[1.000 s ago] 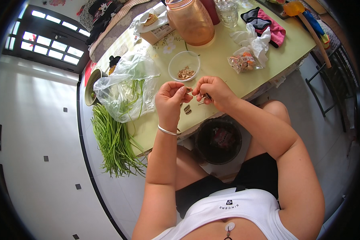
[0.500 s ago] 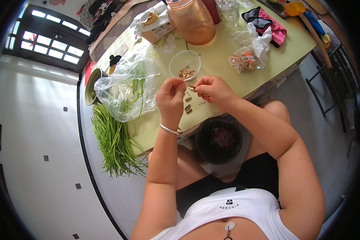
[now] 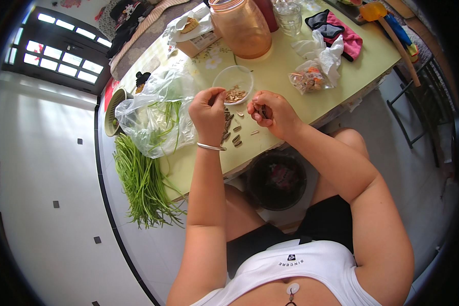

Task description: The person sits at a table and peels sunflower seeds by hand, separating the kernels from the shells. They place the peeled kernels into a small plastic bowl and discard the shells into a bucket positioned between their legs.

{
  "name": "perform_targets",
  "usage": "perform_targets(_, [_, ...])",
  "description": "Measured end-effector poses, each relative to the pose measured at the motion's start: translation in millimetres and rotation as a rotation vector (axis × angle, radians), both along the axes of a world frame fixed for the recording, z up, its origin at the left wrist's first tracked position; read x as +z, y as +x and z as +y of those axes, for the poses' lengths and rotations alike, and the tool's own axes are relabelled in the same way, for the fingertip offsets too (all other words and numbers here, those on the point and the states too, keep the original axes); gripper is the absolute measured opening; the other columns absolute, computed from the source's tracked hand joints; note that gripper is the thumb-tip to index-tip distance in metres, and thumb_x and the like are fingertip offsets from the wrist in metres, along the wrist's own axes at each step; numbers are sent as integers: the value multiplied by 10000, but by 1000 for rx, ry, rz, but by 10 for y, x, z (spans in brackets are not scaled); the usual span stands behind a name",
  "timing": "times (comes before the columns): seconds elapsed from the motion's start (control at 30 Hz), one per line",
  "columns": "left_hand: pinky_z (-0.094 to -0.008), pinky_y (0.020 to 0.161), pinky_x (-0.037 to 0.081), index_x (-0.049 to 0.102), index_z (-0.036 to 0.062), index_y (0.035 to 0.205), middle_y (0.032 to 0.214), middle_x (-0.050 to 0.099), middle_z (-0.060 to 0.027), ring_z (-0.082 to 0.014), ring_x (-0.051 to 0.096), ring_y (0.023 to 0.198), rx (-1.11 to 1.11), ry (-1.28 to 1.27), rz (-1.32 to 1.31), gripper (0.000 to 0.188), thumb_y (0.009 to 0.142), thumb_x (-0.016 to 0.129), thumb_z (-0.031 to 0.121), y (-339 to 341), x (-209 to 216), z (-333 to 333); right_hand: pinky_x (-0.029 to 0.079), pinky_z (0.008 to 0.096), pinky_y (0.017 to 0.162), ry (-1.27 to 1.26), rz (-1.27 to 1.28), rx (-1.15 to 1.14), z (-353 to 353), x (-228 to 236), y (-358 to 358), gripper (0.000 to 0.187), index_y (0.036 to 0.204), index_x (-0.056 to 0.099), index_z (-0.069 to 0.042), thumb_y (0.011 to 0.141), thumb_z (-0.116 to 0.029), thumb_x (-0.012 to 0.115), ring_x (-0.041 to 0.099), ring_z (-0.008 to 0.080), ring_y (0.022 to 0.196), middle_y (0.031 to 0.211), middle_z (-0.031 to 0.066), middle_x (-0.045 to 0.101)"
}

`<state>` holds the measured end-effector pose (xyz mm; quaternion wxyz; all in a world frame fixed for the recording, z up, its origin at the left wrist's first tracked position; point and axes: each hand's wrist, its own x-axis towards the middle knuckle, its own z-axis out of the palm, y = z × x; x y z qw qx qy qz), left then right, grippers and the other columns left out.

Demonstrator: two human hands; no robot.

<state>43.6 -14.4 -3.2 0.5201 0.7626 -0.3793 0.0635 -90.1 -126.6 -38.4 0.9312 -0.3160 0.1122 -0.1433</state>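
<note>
Seeds (image 3: 233, 133) lie loose on the table (image 3: 285, 86) between both hands; right hand (image 3: 270, 113) pinches one seed, fingers closed; left hand (image 3: 207, 109) curled, fingertips pinched, contents unclear; small bowl (image 3: 233, 81) of seeds stands just beyond, nearer the left hand.

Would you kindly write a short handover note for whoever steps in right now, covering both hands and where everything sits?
Left hand: raised above the yellow-green table, fingertips pinched beside the small clear plastic bowl of seeds; what it pinches is too small to tell.
Right hand: closed on a few dark striped seeds at the table edge.
Loose seeds or shells lie on the table between the hands.
Black bin stands on the floor under the table edge, between the knees.
Done: some pieces are in the bowl.
Left: the seeds in the right hand and on the table.
</note>
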Motion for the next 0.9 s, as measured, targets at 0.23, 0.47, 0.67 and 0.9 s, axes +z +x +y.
perform_targets(0.23, [-256, 670, 486, 700, -23, 927, 809, 675, -96, -140, 623, 699, -70, 65, 164, 114, 843, 652, 39, -22, 114, 83, 322, 199, 450, 68, 45, 58, -1, 49, -11, 126, 874, 549, -48, 871, -169, 513, 500, 98, 626, 793, 70, 588])
perform_targets(0.47, [-252, 739, 510, 687, -42, 953, 870, 706, -102, -139, 664, 820, -364, 127, 379, 130, 850, 639, 22, -368, 349, 119, 362, 206, 511, -2, 198, 105, -4, 25, 1, 297, 929, 585, -39, 969, -303, 455, 499, 92, 626, 795, 65, 587])
perform_targets(0.67, [-304, 670, 508, 715, 34, 799, 784, 671, -95, -198, 651, 713, -123, 561, -137, 87, 715, 704, 50, -308, 125, 348, 387, 209, 539, -288, 202, 32, 28, 10, -4, 274, 910, 583, -39, 971, -283, 474, 508, 82, 627, 786, 35, 585])
perform_targets(0.9, [-361, 651, 505, 692, 58, 728, 744, 636, -109, -274, 627, 690, -116, 704, -400, 56, 674, 689, 73, -252, -6, 370, 446, 223, 585, -617, 172, -4, 61, -62, -9, 141, 882, 619, -14, 871, -152, 597, 533, 70, 632, 753, 14, 597])
